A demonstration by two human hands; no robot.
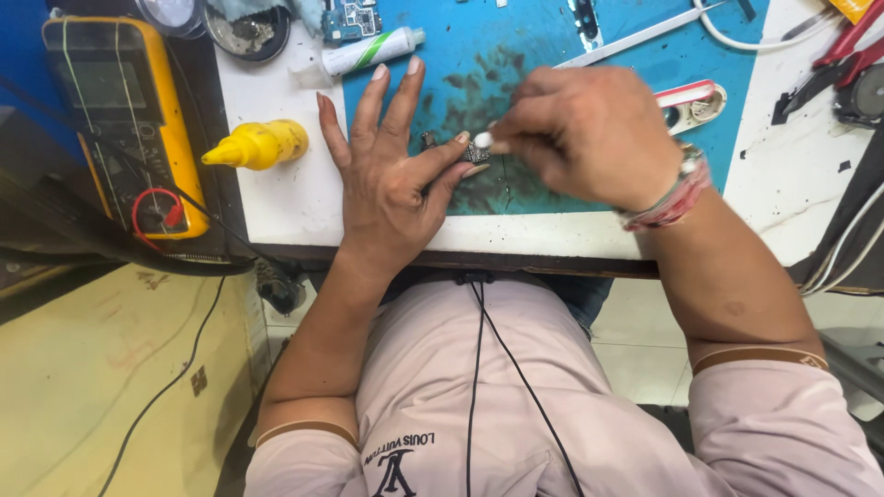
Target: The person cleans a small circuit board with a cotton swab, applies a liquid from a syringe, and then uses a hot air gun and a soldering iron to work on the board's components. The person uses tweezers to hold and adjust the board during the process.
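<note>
My left hand [391,175] lies flat on the white table with fingers spread, its thumb and forefinger pinching a small dark component [476,153] against the blue work mat [516,55]. My right hand [589,133] is closed around a small white-tipped tool [484,140] whose tip touches the top of that component. What the rest of the tool looks like is hidden inside the fist. A beaded bracelet sits on my right wrist.
A yellow multimeter [124,120] with leads stands at the left edge. A yellow squeeze bottle [258,144] lies on the table, a white tube [368,51] behind it, a circuit board [352,18], a red-handled pliers [843,55] at far right, white cables around it.
</note>
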